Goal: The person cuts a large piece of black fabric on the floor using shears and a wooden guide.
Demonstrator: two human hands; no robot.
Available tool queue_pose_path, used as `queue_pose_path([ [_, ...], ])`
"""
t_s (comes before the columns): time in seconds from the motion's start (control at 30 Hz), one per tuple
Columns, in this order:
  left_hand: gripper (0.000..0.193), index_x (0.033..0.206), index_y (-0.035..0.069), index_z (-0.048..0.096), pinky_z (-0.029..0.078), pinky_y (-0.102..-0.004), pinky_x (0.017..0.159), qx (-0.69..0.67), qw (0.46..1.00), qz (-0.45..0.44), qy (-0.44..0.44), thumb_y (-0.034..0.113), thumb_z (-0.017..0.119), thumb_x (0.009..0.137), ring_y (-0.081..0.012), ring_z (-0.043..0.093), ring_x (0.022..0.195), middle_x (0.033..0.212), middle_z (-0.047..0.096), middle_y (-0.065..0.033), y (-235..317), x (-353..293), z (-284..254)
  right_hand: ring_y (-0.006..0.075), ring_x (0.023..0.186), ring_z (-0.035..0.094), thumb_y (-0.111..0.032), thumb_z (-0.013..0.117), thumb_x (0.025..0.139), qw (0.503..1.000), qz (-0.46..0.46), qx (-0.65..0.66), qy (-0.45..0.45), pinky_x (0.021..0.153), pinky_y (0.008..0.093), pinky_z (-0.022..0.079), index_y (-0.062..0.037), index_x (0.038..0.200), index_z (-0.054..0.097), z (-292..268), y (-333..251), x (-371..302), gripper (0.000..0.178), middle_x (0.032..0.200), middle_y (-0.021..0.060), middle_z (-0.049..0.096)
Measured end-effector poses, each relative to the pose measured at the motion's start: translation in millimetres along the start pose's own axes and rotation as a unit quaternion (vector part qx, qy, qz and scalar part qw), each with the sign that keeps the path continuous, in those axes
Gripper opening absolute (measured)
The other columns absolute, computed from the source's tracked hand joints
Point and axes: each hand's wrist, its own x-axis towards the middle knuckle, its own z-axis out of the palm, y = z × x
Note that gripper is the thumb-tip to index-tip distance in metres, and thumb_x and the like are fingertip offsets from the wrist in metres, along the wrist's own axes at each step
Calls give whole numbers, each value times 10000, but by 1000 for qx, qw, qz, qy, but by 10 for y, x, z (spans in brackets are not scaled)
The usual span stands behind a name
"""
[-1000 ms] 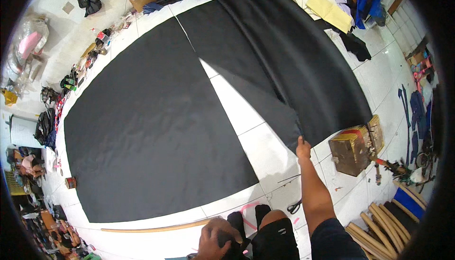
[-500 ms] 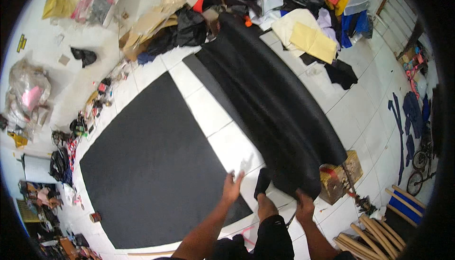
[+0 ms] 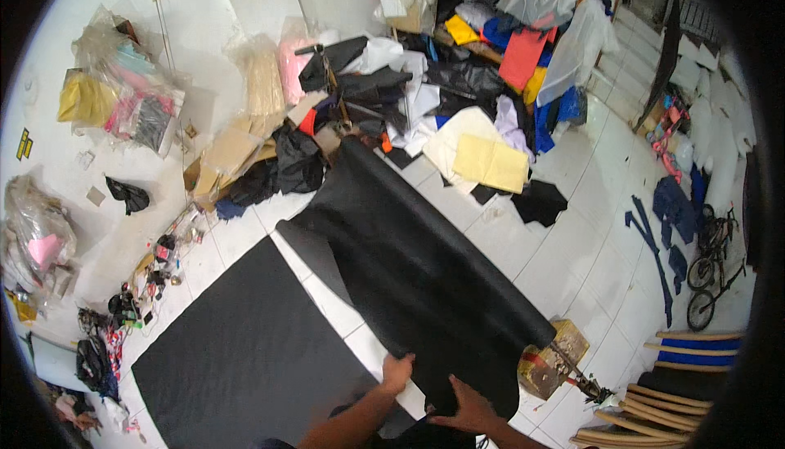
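My left hand (image 3: 398,373) is closed on the near left edge of a wide sheet of black fabric (image 3: 425,285). Against the same sheet's lower part rests my right hand (image 3: 473,408), its thumb and fingers spread apart. The sheet comes off a long black roll (image 3: 458,244) that slants from the far middle to the near right. At the roll's near end, a rod (image 3: 585,382) sticks out over a worn yellowish block (image 3: 552,361). To the left, a separate dark grey-black sheet (image 3: 253,351) lies flat on the white tiles.
Beyond the roll are heaped cloth and plastic, with a folded yellow piece (image 3: 491,163) in front. Small clutter (image 3: 155,265) lines the left wall. Cardboard tubes (image 3: 654,412) lie at the near right, and a small bicycle (image 3: 711,269) stands at the far right.
My left hand has moved from above the flat sheet onto the black fabric's edge. My right hand has shifted left along the fabric and spread its fingers. The view has tilted upward.
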Motion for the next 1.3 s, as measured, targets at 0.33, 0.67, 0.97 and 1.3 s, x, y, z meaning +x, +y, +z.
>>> queue_pose_path([
  [0.33,789,1422,13,289,440,-429,917,-244,963,-46,103,56,690,744,-318,555,1042,1215,549,-211,662,1086,-2398,389,877,661,-215,623,884,941,-69,-38,328,766,496,521,-89,1185,656,1153,-1580,-593,328,982,196,696],
  [0.67,483,1360,-13,492,530,-456,880,31,987,-113,106,89,540,890,-414,630,1091,1299,562,-253,337,2291,-4623,414,884,672,-184,586,872,939,67,58,331,788,500,541,-142,1124,708,3168,-2781,-1517,283,977,190,710],
  [0.97,252,1051,39,725,540,-389,835,699,682,204,-67,165,582,885,-239,680,1048,1076,721,-62,-1226,2257,-6490,382,1066,651,-372,523,873,943,294,-31,152,941,493,510,-155,1187,688,5259,-2458,-1310,416,1132,176,691],
  [1.3,483,1329,-2,517,446,-444,566,-80,996,-42,9,144,526,869,-283,607,799,1064,625,-158,-1930,1144,-7868,389,1102,635,-359,474,882,947,306,-81,54,978,454,495,-100,1182,682,6649,-3544,-1871,448,1199,212,656],
])
